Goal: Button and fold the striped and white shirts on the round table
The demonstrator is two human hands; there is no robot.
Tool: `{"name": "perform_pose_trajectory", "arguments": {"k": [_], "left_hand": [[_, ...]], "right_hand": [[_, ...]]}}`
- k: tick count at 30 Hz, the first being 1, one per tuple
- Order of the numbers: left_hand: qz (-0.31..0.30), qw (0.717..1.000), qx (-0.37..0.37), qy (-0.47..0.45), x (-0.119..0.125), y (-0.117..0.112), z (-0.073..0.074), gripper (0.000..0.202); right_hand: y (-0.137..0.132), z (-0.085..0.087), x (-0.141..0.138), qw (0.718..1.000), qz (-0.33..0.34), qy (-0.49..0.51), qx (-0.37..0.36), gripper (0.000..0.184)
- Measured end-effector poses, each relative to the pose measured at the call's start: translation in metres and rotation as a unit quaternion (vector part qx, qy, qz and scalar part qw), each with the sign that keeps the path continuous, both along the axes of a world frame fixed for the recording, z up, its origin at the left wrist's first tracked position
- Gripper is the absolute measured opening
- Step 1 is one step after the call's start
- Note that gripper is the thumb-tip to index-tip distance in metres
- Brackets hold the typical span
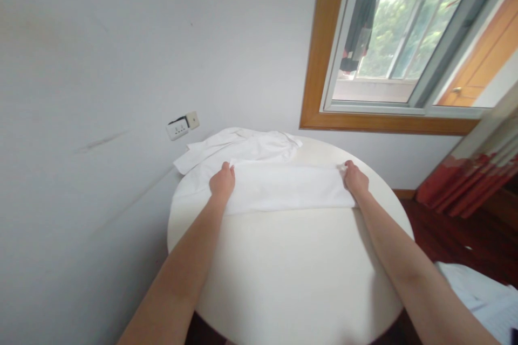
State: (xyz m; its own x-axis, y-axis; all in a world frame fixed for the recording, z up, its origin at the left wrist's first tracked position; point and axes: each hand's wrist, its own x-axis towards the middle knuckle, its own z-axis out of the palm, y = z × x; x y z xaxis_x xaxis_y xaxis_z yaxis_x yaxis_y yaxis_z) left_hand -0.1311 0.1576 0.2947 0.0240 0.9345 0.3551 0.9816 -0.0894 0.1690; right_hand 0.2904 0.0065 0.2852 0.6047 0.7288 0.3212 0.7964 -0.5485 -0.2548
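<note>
A white cloth (289, 187) is stretched into a long flat strip across the far half of a round white table (299, 269). Its left upper corner is pinched by my left hand (222, 180), fingers closed. At the opposite end, my right hand (356, 177) grips the right upper corner, also closed. Behind the strip lies a crumpled heap of white fabric (243, 145), which reaches the table's back left edge. Whether the heap and the strip are one piece, I cannot tell.
The table's far edge stands near a white wall (162, 38) with a power socket (177, 129). A wood-framed window (311, 75) is at the back right, a red and cream curtain (457, 188) beside it. White fabric (481, 296) lies low at the right.
</note>
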Motion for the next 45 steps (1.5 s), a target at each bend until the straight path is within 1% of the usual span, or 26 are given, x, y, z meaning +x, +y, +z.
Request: {"name": "perform_pose_trajectory", "arguments": {"k": [3,5,6,8,9,11,12,13,15,17,19,20,22,25,28,30,32,34,36,38,40,42,43,45], "left_hand": [[-0.007,1.000,-0.016,-0.002,-0.003,0.000,0.002,0.043],[-0.008,1.000,-0.016,-0.007,-0.003,-0.004,0.008,0.042],[-0.011,1.000,0.002,-0.006,-0.002,-0.008,0.014,0.041],[-0.035,0.997,0.071,0.000,0.006,-0.021,0.027,0.043],[-0.058,0.992,0.111,0.002,0.013,-0.030,0.033,0.045],[-0.131,0.978,0.163,0.003,0.033,-0.050,0.039,0.046],[-0.177,0.970,0.168,0.003,0.044,-0.060,0.038,0.043],[-0.226,0.960,0.164,0.008,0.055,-0.068,0.034,0.039],[-0.312,0.941,0.125,0.031,0.073,-0.078,0.020,0.037],[-0.358,0.931,0.049,0.049,0.083,-0.077,0.001,0.040],[-0.363,0.930,-0.020,0.055,0.086,-0.070,-0.015,0.046],[-0.358,0.931,-0.041,0.054,0.086,-0.066,-0.020,0.047],[-0.352,0.933,-0.056,0.052,0.085,-0.059,-0.024,0.050],[-0.344,0.935,-0.068,0.050,0.085,-0.056,-0.024,0.051],[-0.321,0.943,-0.077,0.048,0.083,-0.056,-0.022,0.055],[-0.306,0.948,-0.079,0.049,0.079,-0.055,-0.022,0.060],[-0.290,0.953,-0.078,0.052,0.070,-0.051,-0.021,0.061],[-0.270,0.958,-0.073,0.058,0.059,-0.044,-0.020,0.059],[-0.250,0.964,-0.067,0.066,0.047,-0.036,-0.019,0.058],[-0.230,0.969,-0.057,0.072,0.036,-0.028,-0.019,0.056],[-0.215,0.973,-0.042,0.075,0.029,-0.023,-0.020,0.056],[-0.199,0.977,-0.023,0.071,0.026,-0.022,-0.019,0.056],[-0.188,0.980,-0.010,0.068,0.027,-0.024,-0.018,0.055],[-0.170,0.983,0.036,0.059,0.032,-0.033,-0.011,0.054]], "right_hand": [[0.000,0.000,0.002,0.999,-0.005,-0.021,-0.040,0.036],[-0.001,0.007,0.002,0.998,0.003,-0.066,-0.024,0.034],[-0.001,0.011,-0.002,0.996,0.013,-0.090,-0.005,0.033],[0.002,0.021,-0.019,0.991,0.049,-0.121,0.043,0.033],[0.004,0.025,-0.033,0.987,0.076,-0.124,0.062,0.034],[0.011,0.028,-0.070,0.981,0.148,-0.109,0.068,0.036],[0.014,0.026,-0.091,0.975,0.188,-0.101,0.059,0.038],[0.018,0.022,-0.112,0.969,0.225,-0.095,0.041,0.039],[0.025,0.011,-0.145,0.955,0.284,-0.083,0.001,0.046],[0.031,-0.001,-0.164,0.943,0.322,-0.059,-0.064,0.051],[0.036,-0.009,-0.168,0.935,0.336,-0.039,-0.110,0.054],[0.037,-0.011,-0.167,0.933,0.337,-0.033,-0.121,0.055],[0.039,-0.012,-0.163,0.933,0.335,-0.030,-0.128,0.056],[0.039,-0.012,-0.161,0.937,0.326,-0.025,-0.124,0.057],[0.040,-0.012,-0.161,0.943,0.311,-0.010,-0.118,0.061],[0.041,-0.011,-0.154,0.946,0.299,0.005,-0.126,0.065],[0.041,-0.010,-0.137,0.951,0.277,0.019,-0.138,0.067],[0.038,-0.009,-0.110,0.961,0.237,0.034,-0.141,0.066],[0.030,-0.009,-0.076,0.975,0.178,0.051,-0.124,0.063],[0.018,-0.010,-0.042,0.987,0.102,0.076,-0.094,0.060],[0.006,-0.013,-0.017,0.991,0.051,0.091,-0.080,0.061],[-0.003,-0.015,-0.003,0.993,0.026,0.099,-0.064,0.061],[-0.006,-0.016,-0.001,0.994,0.017,0.097,-0.050,0.060],[-0.007,-0.015,-0.006,0.997,0.001,0.072,0.001,0.057]]}}
